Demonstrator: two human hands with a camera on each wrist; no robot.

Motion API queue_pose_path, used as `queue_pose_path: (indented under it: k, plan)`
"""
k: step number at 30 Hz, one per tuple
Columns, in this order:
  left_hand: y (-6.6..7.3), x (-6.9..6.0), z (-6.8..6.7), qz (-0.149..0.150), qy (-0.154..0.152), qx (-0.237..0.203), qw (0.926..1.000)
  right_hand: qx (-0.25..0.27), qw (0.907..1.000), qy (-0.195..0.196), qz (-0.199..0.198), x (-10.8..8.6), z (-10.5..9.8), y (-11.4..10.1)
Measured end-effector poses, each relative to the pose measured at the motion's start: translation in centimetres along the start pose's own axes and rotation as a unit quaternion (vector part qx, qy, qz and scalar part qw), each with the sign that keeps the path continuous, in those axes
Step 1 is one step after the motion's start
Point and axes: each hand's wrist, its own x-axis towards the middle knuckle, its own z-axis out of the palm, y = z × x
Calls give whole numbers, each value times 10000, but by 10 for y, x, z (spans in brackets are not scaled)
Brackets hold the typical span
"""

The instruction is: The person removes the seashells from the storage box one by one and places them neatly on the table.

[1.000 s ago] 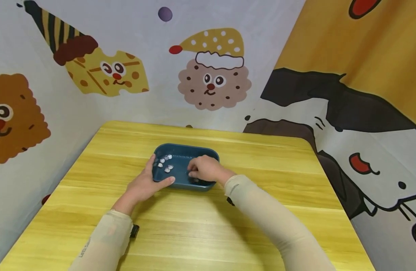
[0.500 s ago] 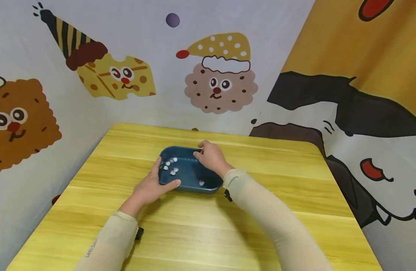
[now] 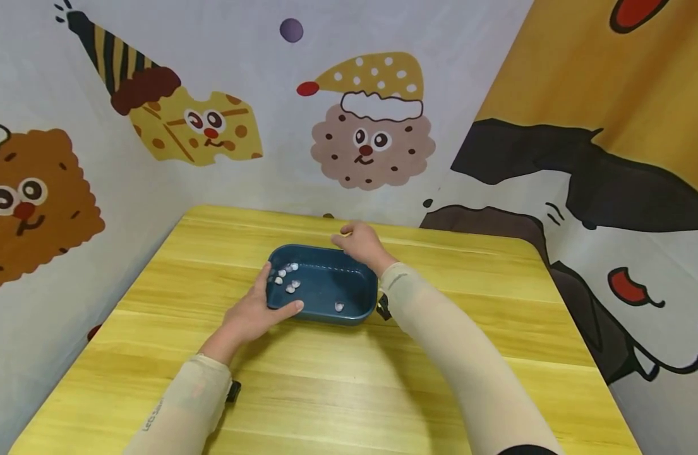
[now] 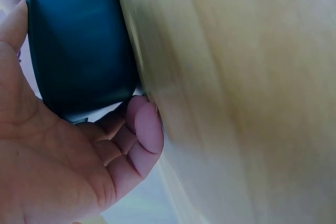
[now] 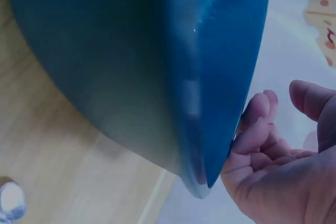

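Head: blue tray (image 3: 320, 278) set on wooden table (image 3: 326, 379); white pieces (image 3: 282, 273) clustered in its left part, single piece (image 3: 340, 307) seen at near right. Tray's left end gripped by left hand (image 3: 252, 313); right hand (image 3: 362, 242) held at far side.

Left wrist: tray clasped between thumb and bent fingers.

Right wrist: fingers loosely bent, thumb spread wide; contact unclear.

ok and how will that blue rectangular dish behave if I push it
The blue rectangular dish is probably stiff, its walls unbent under the left hand. Low and wide, it'd likely slide before tipping. The scattered shell-like pieces inside might shift.
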Motion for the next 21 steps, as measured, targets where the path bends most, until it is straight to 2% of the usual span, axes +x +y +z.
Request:
queue_pose_path:
  k: [6,21]
  plan:
    - [-1,0,1,-19,28,-25,10000,660,9973,-144,305,8,-2,5]
    - [-1,1,0,-34,-11,-111,9999,976,9925,-194,706,15,-7,4]
